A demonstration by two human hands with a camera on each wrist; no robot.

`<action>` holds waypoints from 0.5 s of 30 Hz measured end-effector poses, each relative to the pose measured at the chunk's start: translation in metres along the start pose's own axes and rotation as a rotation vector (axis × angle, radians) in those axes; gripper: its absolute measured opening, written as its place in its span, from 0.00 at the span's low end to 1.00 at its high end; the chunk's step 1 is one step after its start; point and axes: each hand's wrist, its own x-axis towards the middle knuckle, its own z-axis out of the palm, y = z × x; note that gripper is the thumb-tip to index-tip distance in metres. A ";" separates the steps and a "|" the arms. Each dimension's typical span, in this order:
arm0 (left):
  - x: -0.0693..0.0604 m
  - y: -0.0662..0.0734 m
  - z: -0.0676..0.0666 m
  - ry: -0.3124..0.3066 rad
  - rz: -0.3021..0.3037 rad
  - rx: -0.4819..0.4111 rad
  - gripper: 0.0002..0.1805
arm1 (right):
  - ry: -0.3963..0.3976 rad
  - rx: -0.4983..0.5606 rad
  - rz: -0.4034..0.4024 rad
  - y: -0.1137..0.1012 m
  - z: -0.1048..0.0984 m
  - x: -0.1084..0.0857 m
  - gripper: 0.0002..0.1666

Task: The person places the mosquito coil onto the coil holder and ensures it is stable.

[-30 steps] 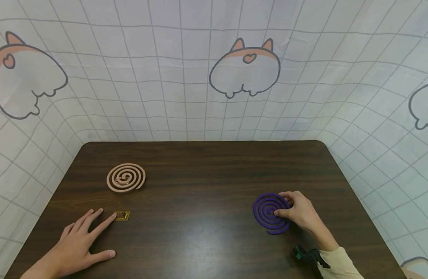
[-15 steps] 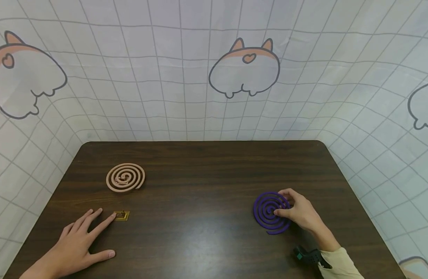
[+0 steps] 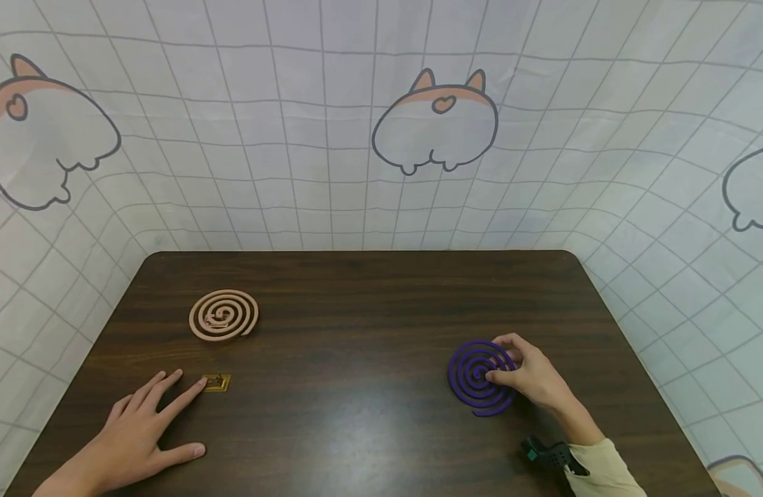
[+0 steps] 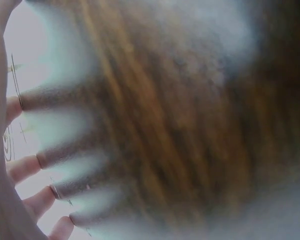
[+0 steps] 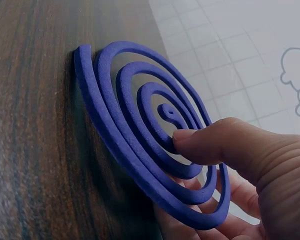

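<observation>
A purple spiral coil (image 3: 465, 388) is at the right of the table, pinched by my right hand (image 3: 538, 376). In the right wrist view the thumb presses the front of the coil (image 5: 140, 167) near its centre, with the fingers of the right hand (image 5: 240, 165) behind it; the coil stands tilted against the dark tabletop. My left hand (image 3: 129, 438) lies spread flat at the left, its index fingertip touching a small gold rectangular piece (image 3: 217, 383). Fingertips of the left hand (image 4: 25, 167) show along the edge of the left wrist view.
A tan spiral coil (image 3: 224, 315) with a small figure near its centre lies at the back left of the dark wooden table (image 3: 331, 304). White grid-patterned cloth (image 3: 294, 124) with cartoon animals surrounds the table's back and sides. A black strap (image 3: 552, 455) is around the right wrist.
The purple coil and my right fingers have shifted very slightly left and up in the head view. My left hand stays in place.
</observation>
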 end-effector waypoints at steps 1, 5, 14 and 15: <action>0.000 0.000 0.000 0.000 0.001 -0.003 0.54 | -0.003 0.018 0.000 0.001 0.000 0.000 0.37; 0.001 0.000 0.000 0.000 0.003 -0.004 0.54 | -0.011 0.078 -0.007 0.003 0.002 0.002 0.36; 0.001 -0.001 0.000 -0.002 0.001 0.003 0.54 | -0.042 0.224 0.022 0.006 0.001 0.002 0.40; 0.001 -0.001 0.001 -0.001 0.001 0.005 0.54 | -0.045 0.235 0.027 0.007 0.001 0.002 0.40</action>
